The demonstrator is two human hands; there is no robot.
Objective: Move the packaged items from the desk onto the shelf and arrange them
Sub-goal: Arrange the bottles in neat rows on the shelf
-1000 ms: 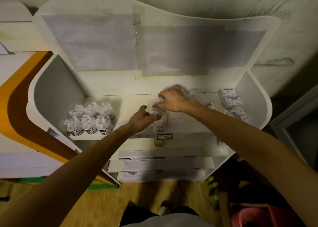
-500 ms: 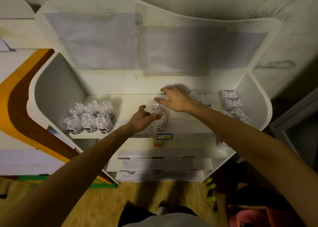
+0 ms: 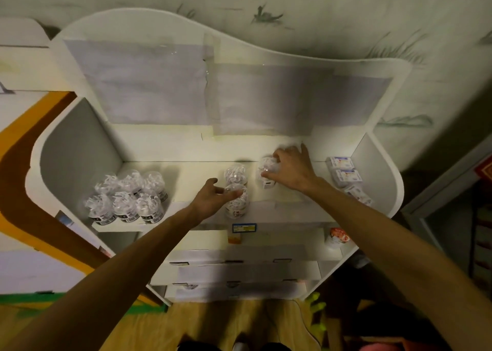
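Right hand (image 3: 288, 170) grasping jar (image 3: 269, 171) mid-frame, upright; left hand (image 3: 213, 197) gripping front jar (image 3: 237, 203), lower-left of it.

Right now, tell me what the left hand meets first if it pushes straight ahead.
The left hand already touches the front clear jar; further on stands a second jar, though depth is unclear.

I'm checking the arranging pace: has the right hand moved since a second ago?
Yes. The right hand has shifted right along the shelf, away from the two middle jars and toward the boxes, gripping another jar.
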